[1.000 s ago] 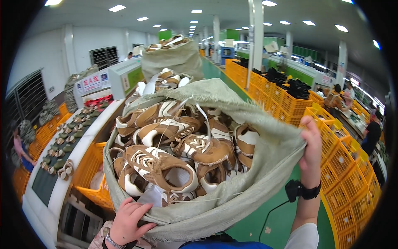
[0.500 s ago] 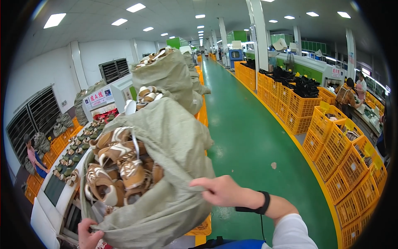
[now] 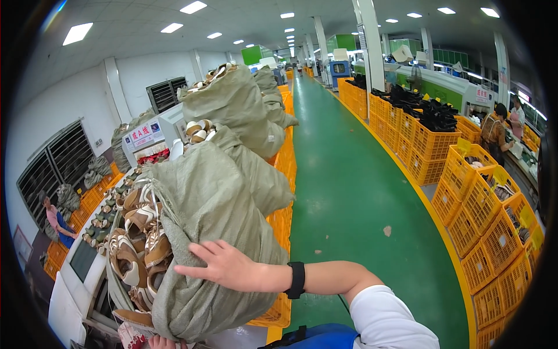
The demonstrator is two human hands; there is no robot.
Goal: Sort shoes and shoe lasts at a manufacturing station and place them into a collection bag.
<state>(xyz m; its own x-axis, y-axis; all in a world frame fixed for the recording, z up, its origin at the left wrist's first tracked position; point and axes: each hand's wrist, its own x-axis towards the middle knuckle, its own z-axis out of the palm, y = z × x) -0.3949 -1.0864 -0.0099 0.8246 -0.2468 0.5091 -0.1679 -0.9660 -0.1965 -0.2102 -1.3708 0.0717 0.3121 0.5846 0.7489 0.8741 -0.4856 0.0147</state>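
Note:
A large grey-green woven sack (image 3: 215,198) leans over on its side, its mouth turned to the left. Brown and white shoes (image 3: 136,232) crowd the opening, and one tan shoe hangs over the lower rim. My right hand (image 3: 224,266) lies against the sack's side near the mouth, with its fingers spread and nothing in them. At the bottom of the picture my left hand (image 3: 165,342) grips the lower edge of the sack; most of that hand is cut off by the frame.
More filled sacks (image 3: 232,107) stand behind on orange crates (image 3: 280,305). A conveyor (image 3: 84,259) with shoes runs along the left, near a person (image 3: 58,218). A green aisle (image 3: 343,232) separates these from stacked orange crates (image 3: 482,227) and a co-worker (image 3: 496,132) at right.
The sack's mouth has tipped further left and narrowed. My right hand has moved left across the sack and loosened from a fold to spread fingers. My left hand has shifted right and lower.

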